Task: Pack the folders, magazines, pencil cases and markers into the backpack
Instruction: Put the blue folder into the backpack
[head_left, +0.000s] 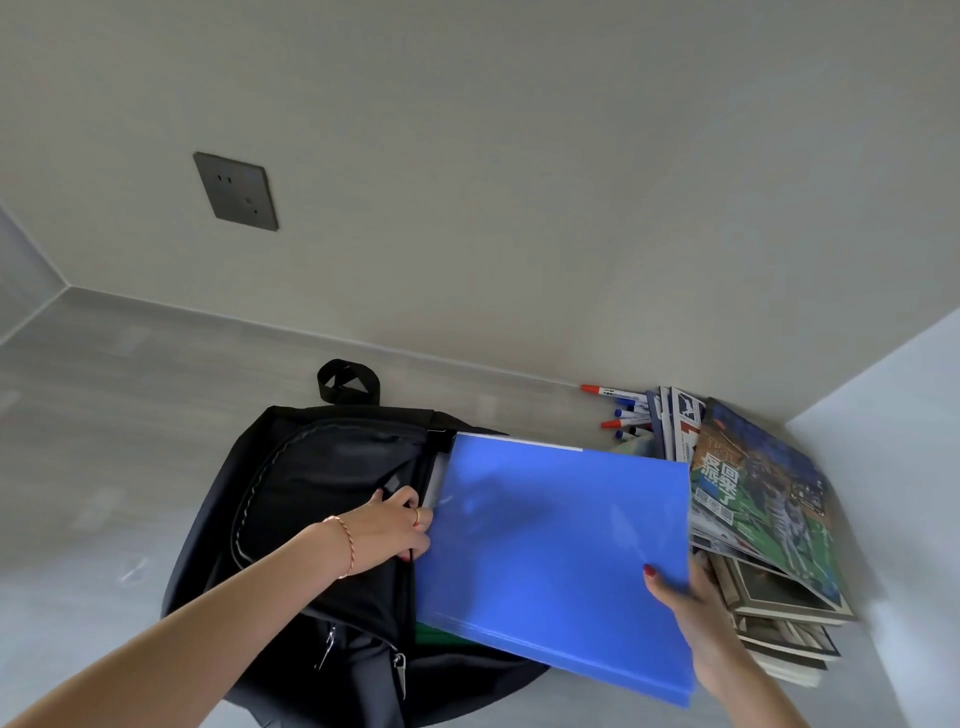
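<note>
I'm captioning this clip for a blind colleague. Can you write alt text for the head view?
A right hand slides a blue folder into a black backpack whose opening the left hand holds apart. Magazines and markers lie to the right, by the wall.

You look down into a corner of a room. Ahead of you stands a plain off-white wall (519, 156), matte and evenly lit, with no hard shadows on it. On its left part sits a dark grey socket plate (236, 190), rectangular, with small openings in its face. Below the wall runs a pale grey surface with a faint wood-like grain (130, 395); whether it is a floor or a tabletop you cannot tell. A thin light seam marks where it meets the wall. At the far left a second grey wall panel (23, 270) slants in. At your right a white panel (904, 415) rises, brighter than the rest.
</note>
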